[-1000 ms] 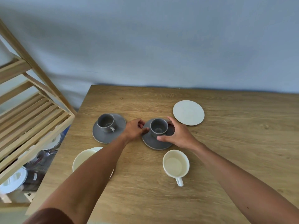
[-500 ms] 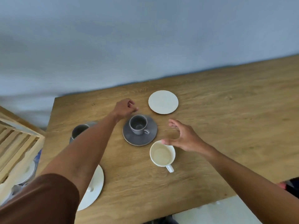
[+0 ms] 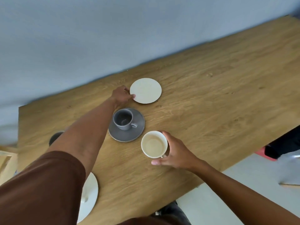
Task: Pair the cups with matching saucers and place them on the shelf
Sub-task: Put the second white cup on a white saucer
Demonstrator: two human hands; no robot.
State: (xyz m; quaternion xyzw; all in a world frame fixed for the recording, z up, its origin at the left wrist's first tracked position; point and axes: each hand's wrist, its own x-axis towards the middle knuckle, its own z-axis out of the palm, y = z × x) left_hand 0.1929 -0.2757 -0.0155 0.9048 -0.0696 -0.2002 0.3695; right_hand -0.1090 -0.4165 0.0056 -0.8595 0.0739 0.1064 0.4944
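A grey cup (image 3: 122, 118) stands on a grey saucer (image 3: 129, 133) in the middle of the wooden table (image 3: 211, 98). Beyond it lies an empty cream saucer (image 3: 145, 90); my left hand (image 3: 122, 95) grips its left rim with thumb and fingers. My right hand (image 3: 174, 151) is wrapped around a cream cup (image 3: 154, 144) near the front edge, its handle hidden under the palm. A second grey cup (image 3: 55, 138) is mostly hidden behind my left arm. Another cream saucer (image 3: 89, 197), with a cup handle showing on it, lies under my left sleeve.
A corner of the wooden shelf (image 3: 7, 161) shows at the far left edge. The table's front edge runs diagonally, with pale floor (image 3: 227, 192) below it. A grey wall (image 3: 113, 38) rises behind the table.
My left hand has moved from beside the grey cup to the cream saucer's rim. My right hand has closed around the cream cup. The view has swung right, away from the shelf.
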